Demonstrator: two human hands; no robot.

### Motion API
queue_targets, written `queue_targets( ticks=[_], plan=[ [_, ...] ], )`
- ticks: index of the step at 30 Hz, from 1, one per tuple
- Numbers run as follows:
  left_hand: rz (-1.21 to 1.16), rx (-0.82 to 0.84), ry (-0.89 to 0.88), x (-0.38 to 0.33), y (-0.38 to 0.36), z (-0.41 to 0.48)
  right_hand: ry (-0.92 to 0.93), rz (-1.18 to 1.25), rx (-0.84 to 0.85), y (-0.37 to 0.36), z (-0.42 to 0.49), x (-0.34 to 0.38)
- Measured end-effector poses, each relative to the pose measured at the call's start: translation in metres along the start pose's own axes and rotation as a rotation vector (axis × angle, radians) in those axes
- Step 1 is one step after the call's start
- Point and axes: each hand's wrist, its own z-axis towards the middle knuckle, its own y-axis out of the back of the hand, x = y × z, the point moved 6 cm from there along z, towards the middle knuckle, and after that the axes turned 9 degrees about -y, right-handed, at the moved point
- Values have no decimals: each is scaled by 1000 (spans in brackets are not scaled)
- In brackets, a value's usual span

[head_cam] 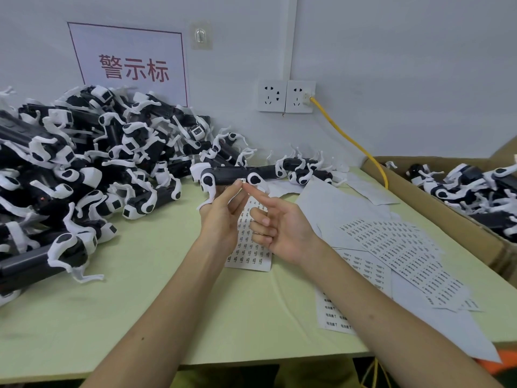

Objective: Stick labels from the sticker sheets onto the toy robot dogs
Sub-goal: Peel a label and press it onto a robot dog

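Note:
My left hand (221, 219) holds a black-and-white toy robot dog (228, 175) up above the green table, gripping it from below. A small white label (242, 180) sits on the dog's lower edge. My right hand (275, 228) reaches in from the right, its straight index fingertip touching the dog at the label while the other fingers are curled. Under both hands lies a sticker sheet (251, 252) with rows of small labels. More sticker sheets (405, 253) fan out to the right.
A big pile of toy dogs (84, 163) fills the table's left side. A cardboard box (419, 197) at the right holds several more dogs. A yellow cable (349, 138) runs from the wall sockets (285, 96) down past the box.

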Motion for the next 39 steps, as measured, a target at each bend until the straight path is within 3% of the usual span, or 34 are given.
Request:
queue_targets(
  ticks=[8, 39],
  plan=[
    [87, -77, -127, -3, 2, 1, 9, -14, -13, -2, -1, 0],
    [75, -314, -135, 9, 21, 5, 43, -74, -35, 1, 3, 2]
  ],
)
